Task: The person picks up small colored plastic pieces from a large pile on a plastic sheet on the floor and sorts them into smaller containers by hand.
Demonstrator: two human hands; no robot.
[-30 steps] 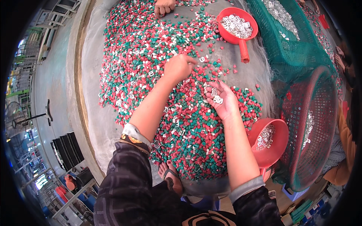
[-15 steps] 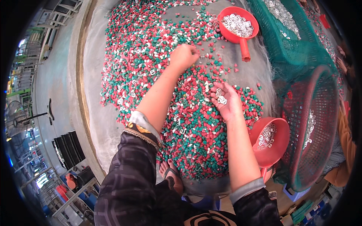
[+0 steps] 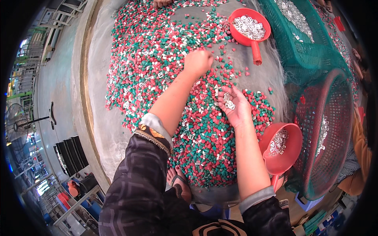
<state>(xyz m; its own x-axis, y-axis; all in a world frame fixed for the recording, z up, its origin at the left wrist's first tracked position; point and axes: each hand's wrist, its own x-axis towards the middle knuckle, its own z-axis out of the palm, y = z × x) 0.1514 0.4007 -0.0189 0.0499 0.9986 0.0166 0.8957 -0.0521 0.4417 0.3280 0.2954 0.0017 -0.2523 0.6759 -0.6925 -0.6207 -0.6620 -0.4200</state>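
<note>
Small pointed red, green and white pieces (image 3: 212, 149), which look like tumbling media, lie in a wide spread mixed with flat silver slider buckles. Over the middle of the spread is my left hand (image 3: 198, 63), fingers curled together; what they hold, if anything, is hidden. My right hand (image 3: 239, 108) is palm up with its fingers partly bent, and a few silver buckles (image 3: 229, 104) lie in it. Just below and right of that hand, a red long-handled scoop (image 3: 290, 151) contains more buckles. Another red scoop (image 3: 256, 49), heaped with buckles, rests at the upper right.
Another person's hand (image 3: 161, 3) reaches in at the top edge. On the right stand a red basket (image 3: 328, 98) draped in green net (image 3: 315, 55) and more buckles. A raised ledge (image 3: 84, 102) borders the left side. My sandalled foot (image 3: 179, 183) is below the spread.
My left hand has moved slightly right and down, and the buckle by its fingertips no longer shows. The right hand has shifted slightly left. Another person's hand has appeared at the top.
</note>
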